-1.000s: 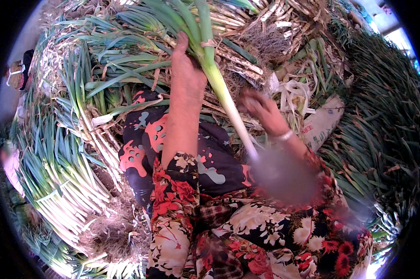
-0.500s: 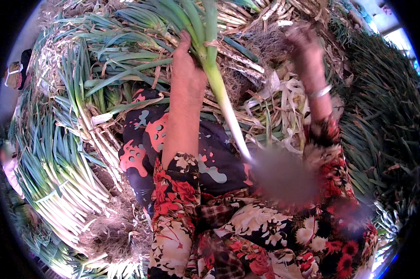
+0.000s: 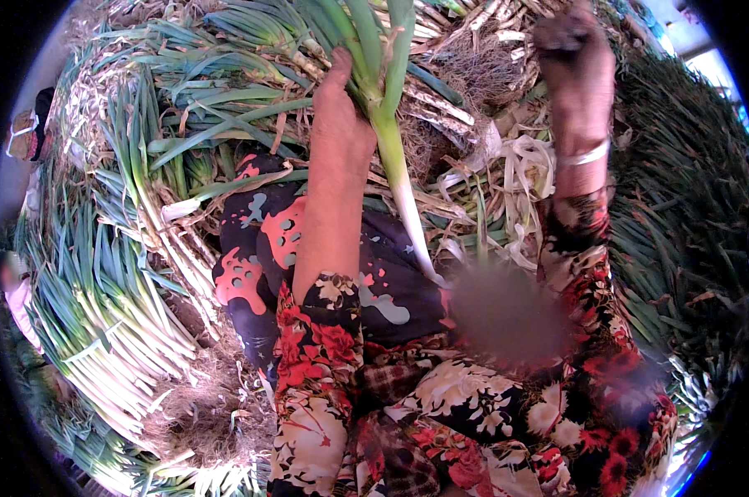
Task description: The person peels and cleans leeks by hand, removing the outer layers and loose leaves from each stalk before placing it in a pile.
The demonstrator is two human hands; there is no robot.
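Note:
My left hand [image 3: 343,116] is closed around the green upper part of a leek [image 3: 398,178], thumb pointing up along the leaves. Its white shank slants down to the right over my lap, and a blurred patch covers what lies just below its lower end. At the upper right, my right hand [image 3: 569,58] is raised apart from the leek, beyond a pale bracelet. Its fingers look curled in and dark; whether anything is in them cannot be made out. Peeled pale leaves [image 3: 528,178] lie between the leek and my right forearm.
Bundled leeks [image 3: 113,331] with matted roots [image 3: 200,414] lie to my left. More leeks [image 3: 225,83] are heaped ahead, beside another root mass [image 3: 478,70]. A wide bank of dark green leaves [image 3: 681,190] fills the right side. A person in pink [image 3: 20,302] shows at the far left edge.
My right hand has moved up and slightly right, away from the peeled leaves. My left hand has shifted a little to the right with the leek, which now stands slightly more upright.

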